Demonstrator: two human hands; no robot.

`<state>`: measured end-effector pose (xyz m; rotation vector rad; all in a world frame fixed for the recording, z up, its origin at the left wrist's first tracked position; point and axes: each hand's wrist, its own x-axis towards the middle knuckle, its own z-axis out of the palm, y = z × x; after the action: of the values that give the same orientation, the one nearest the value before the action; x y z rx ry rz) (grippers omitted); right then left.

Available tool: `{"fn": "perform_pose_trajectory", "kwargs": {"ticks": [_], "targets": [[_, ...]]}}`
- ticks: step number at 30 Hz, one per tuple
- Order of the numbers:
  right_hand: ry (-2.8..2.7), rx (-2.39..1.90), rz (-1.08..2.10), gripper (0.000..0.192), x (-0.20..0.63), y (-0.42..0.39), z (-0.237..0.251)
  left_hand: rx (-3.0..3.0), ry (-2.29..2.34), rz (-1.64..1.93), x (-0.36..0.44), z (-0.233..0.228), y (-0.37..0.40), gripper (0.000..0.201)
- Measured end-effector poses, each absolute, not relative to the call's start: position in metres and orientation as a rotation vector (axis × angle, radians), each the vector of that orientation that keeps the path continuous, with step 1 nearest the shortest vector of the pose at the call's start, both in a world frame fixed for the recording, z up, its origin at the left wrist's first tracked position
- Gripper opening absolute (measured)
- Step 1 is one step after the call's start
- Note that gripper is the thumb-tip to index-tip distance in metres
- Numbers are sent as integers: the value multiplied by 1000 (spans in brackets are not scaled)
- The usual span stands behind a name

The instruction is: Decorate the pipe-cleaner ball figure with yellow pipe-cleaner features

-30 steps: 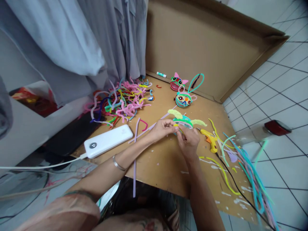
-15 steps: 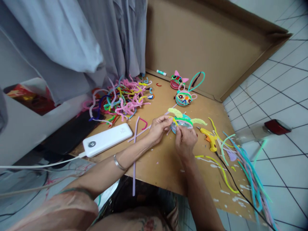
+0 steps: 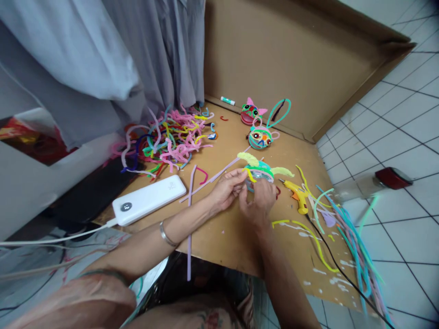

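Writing: none readable on white power bank (image 3: 149, 199). Left hand (image 3: 227, 188) and right hand (image 3: 258, 199) both pinched on teal pipe-cleaner head (image 3: 260, 172), at fingertips. Two finished heads (image 3: 259, 136) beyond; one yellow glue gun (image 3: 297, 196) just right.

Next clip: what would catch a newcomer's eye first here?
Both hands, the left hand and right hand, meet mid-board on a teal pipe-cleaner figure with fuzzy yellow-green ears. Behind to the left sprawls a bright pile of pipe cleaners; two finished critter faces sit near the cardboard wall. A yellow glue gun lies right of the hands, a white power bank to the left.
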<state>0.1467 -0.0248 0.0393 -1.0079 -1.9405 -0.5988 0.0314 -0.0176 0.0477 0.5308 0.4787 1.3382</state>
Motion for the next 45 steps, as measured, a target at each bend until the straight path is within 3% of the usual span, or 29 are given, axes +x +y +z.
{"fn": "perform_pose_trajectory", "kwargs": {"ticks": [4, 8, 13, 28, 36, 45], "targets": [[-1830, -948, -541, 28, 143, -31, 43, 642, 581, 1400, 34, 45, -21, 39], [-1821, -975, -510, 32, 146, -31, 43, 805, 653, 1465, 34, 49, -24, 41], [-1895, -1008, -477, 28, 154, -22, 38, 967, 739, 1546, 31, 53, -26, 40], [-2025, -1014, -599, 17, 161, -18, 42, 616, 665, 1342, 36, 41, -19, 40], [-2008, -971, -466, 13, 171, -11, 45, 856, 732, 1368, 35, 42, -20, 51], [-1967, -868, -68, 13, 173, -11, 58, 1310, 861, 1398, 16, 48, -13, 56]]}}
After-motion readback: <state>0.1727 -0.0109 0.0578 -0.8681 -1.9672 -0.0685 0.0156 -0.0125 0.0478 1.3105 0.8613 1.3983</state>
